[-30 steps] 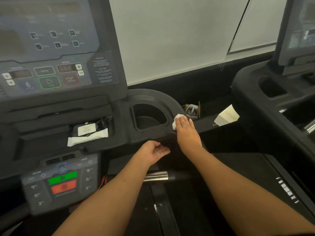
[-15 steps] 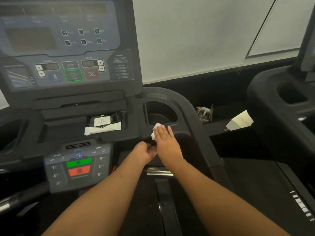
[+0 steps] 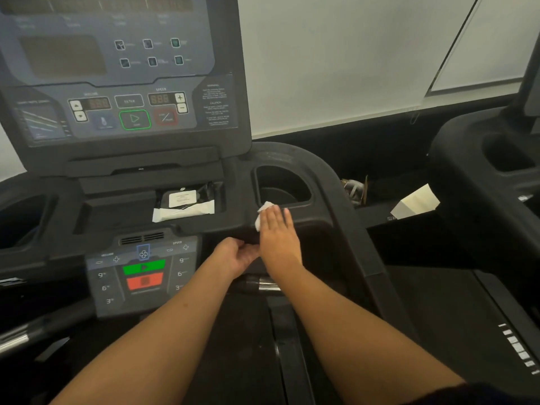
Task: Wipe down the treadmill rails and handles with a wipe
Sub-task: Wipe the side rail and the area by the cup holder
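My right hand (image 3: 277, 232) lies flat, fingers together, pressing a white wipe (image 3: 262, 213) onto the black console ledge just below the right cup holder (image 3: 282, 187). Only the wipe's left edge shows past my fingers. My left hand (image 3: 238, 255) sits palm up under the ledge's front lip, fingers curled, touching the right wrist, with nothing seen in it. The black right side rail (image 3: 350, 217) curves down from the cup holder toward me. A chrome-and-black handle bar (image 3: 258, 283) runs just below both hands.
The display console (image 3: 122, 68) rises at upper left, with a lower keypad (image 3: 143, 273) showing green and red buttons. A tray holds a white packet (image 3: 184, 213). A second treadmill (image 3: 491, 176) stands to the right, with a white box (image 3: 415, 203) in the gap.
My right hand has slid the wipe leftward along the ledge, from the right of the cup holder to below its left side. My left hand stays under the lip. The view has shifted left.
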`<action>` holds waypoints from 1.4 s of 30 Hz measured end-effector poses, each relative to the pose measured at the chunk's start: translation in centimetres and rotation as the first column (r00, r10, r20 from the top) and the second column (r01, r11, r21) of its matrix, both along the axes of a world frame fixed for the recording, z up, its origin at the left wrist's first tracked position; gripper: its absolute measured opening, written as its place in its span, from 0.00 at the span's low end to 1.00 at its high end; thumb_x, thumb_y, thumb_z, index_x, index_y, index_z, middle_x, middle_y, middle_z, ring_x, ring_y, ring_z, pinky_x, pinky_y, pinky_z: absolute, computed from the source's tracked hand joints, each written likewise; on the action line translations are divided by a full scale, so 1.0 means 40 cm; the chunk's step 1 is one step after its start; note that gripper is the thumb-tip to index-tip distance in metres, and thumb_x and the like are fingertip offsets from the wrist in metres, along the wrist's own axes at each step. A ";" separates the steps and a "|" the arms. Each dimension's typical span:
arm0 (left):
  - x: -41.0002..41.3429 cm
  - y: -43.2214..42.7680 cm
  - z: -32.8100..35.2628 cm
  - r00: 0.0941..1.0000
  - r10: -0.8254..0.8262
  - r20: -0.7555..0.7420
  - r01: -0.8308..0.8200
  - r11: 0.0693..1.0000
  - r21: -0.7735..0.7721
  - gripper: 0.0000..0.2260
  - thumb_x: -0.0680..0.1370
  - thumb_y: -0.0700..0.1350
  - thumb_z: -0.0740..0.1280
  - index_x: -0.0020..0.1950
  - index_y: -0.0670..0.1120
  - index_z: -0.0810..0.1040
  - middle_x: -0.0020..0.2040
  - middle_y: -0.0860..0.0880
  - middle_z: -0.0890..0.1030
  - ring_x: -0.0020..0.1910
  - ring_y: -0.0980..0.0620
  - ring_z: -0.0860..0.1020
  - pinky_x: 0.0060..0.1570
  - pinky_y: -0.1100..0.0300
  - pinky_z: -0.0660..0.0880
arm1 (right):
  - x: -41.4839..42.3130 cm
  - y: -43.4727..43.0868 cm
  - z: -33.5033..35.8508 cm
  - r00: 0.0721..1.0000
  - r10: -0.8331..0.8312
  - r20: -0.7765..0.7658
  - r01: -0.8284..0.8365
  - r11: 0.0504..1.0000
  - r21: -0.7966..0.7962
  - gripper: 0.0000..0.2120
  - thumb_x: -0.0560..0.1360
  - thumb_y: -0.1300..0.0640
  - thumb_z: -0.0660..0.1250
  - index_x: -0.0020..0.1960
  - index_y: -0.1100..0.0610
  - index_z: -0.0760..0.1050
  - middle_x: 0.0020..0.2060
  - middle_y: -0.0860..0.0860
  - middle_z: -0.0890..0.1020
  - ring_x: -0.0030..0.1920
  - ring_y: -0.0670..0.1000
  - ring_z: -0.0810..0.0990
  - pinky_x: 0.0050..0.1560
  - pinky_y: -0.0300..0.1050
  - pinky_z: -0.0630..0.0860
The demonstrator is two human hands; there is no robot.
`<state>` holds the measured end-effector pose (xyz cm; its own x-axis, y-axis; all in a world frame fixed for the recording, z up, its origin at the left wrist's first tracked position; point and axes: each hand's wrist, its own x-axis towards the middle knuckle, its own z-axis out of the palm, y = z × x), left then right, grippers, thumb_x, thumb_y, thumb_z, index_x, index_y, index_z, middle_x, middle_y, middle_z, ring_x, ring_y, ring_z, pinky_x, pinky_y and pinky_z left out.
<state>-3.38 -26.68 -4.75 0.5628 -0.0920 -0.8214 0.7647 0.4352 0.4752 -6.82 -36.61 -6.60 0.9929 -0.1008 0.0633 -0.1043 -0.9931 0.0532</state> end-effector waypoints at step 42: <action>0.081 -0.251 0.032 0.986 0.051 -0.159 -0.088 0.967 -0.237 0.41 0.73 0.55 0.76 0.81 0.54 0.58 0.78 0.37 0.59 0.75 0.27 0.60 0.65 0.28 0.68 | 0.023 -0.343 0.025 0.936 -0.353 -0.002 0.352 0.932 0.086 0.38 0.76 0.58 0.70 0.80 0.61 0.54 0.79 0.58 0.59 0.80 0.56 0.53 0.79 0.53 0.45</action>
